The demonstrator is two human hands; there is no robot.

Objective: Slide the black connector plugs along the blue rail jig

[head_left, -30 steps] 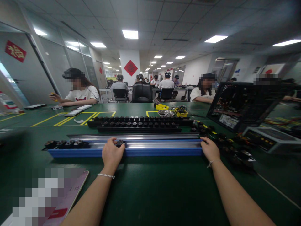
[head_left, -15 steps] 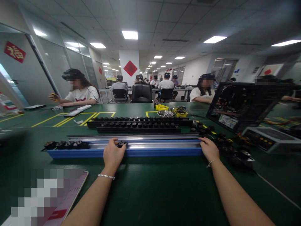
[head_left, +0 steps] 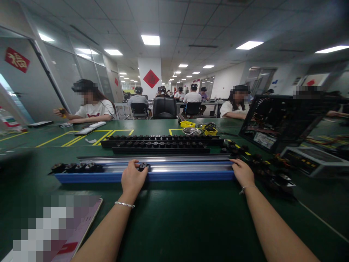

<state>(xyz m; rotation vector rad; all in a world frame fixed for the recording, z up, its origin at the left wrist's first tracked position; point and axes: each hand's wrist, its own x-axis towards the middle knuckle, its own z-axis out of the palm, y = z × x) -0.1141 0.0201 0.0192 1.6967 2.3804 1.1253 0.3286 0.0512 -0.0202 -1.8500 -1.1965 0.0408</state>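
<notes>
Black module [head_left: 143, 166] is pinched by the fingers of the left hand [head_left: 133, 181], at one o'clock, within the blue rail [head_left: 185, 177]; rail laid nine-to-three, three-o'clock end gripped by the farther right hand [head_left: 244, 175].

The near blue rail [head_left: 191, 177] is finished smooth, its channel [head_left: 193, 169] faced with glossy metal. Black plastic is suggested by the modules [head_left: 81, 166] at left; polished metal is shown by the far dish [head_left: 191, 131].
</notes>
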